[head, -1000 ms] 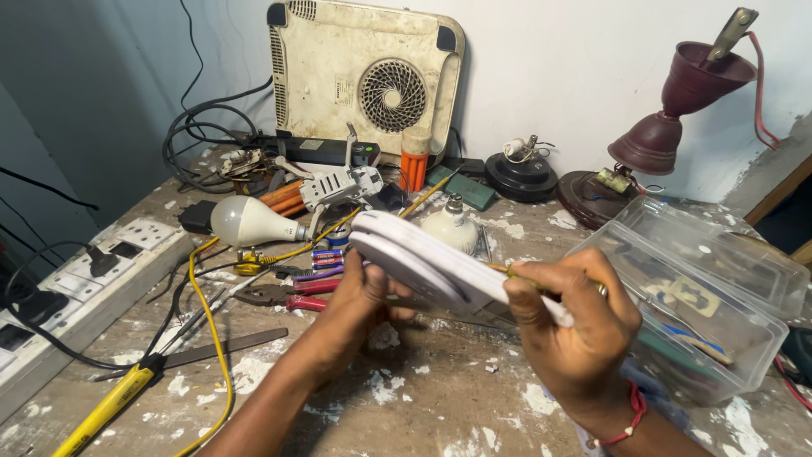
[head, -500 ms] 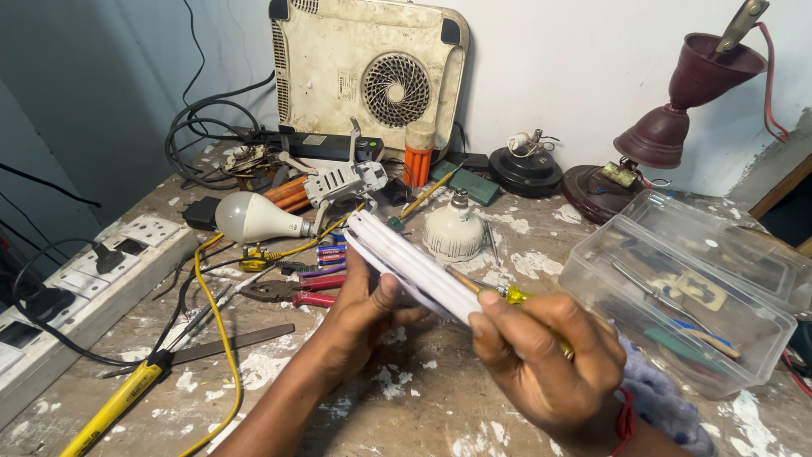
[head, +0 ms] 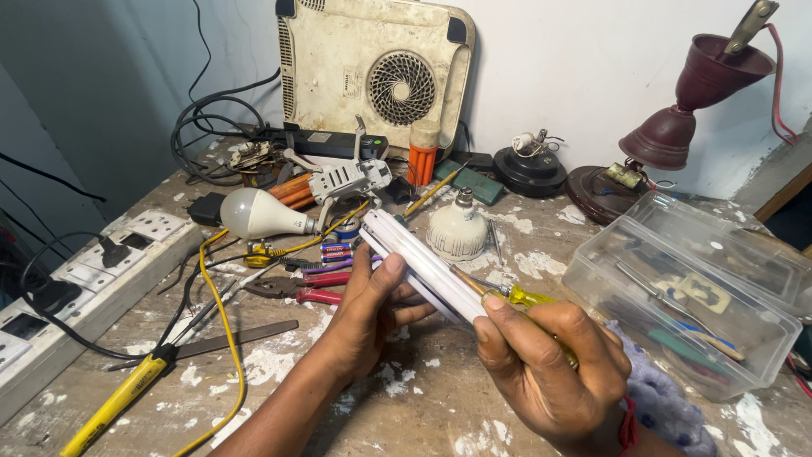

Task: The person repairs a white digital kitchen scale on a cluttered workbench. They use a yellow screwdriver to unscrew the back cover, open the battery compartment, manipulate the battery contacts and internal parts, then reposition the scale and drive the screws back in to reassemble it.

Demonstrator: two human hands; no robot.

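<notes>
Two hands work above the paint-flecked desk's front edge: left hand (head: 372, 309) pinches the flat white plastic lamp housing (head: 423, 264) by its rim, right hand (head: 541, 364) clenches a yellow-handled screwdriver (head: 516, 296). Housing seems light, stiff, crackable; edges grip best.

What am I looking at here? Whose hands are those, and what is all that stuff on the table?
The camera sits on a person's head and looks down, so you see that person's own two hands. The left hand holds a flat white round lamp part on its edge. The right hand holds a yellow screwdriver with its tip against that part. On the paint-spotted table lie a white light bulb, red pliers, a yellow-handled file and a clear plastic box of tools. A power strip sits at the left.
</notes>
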